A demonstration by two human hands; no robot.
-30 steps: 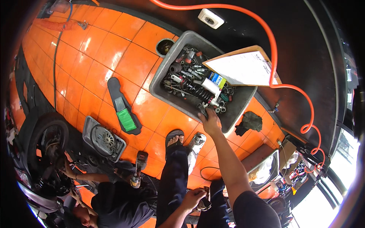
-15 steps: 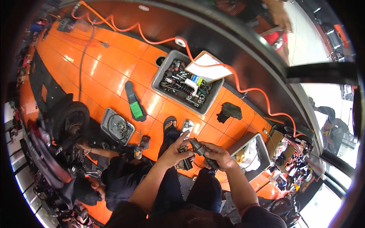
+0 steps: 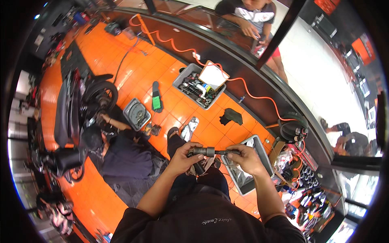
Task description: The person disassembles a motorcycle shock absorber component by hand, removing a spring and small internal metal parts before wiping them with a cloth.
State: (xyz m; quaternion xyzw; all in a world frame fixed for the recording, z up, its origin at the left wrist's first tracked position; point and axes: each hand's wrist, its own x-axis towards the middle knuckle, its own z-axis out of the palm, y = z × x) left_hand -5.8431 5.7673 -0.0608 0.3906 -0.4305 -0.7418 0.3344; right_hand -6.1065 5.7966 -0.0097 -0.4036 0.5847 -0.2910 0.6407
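My left hand (image 3: 189, 158) is closed around a dark metal cylinder (image 3: 206, 152), like a socket, held level before my body, with a dark tool body (image 3: 198, 168) hanging below it. My right hand (image 3: 243, 158) grips a narrower dark shaft (image 3: 223, 152) in line with the cylinder's right end; whether the two are joined I cannot tell. My fingers hide parts of both pieces.
A grey parts bin with clipboard (image 3: 186, 82), a cloth (image 3: 231, 117), a tray (image 3: 135, 113) and a second bin (image 3: 263, 170) lie around me. A co-worker (image 3: 121, 158) works by a motorbike (image 3: 67, 105). Another person (image 3: 259, 28) is behind the glass. An orange hose runs along the wall.
My right hand came back from the parts bin with a dark piece to meet my left hand. Both pieces have since turned level and into line. The view has shifted.
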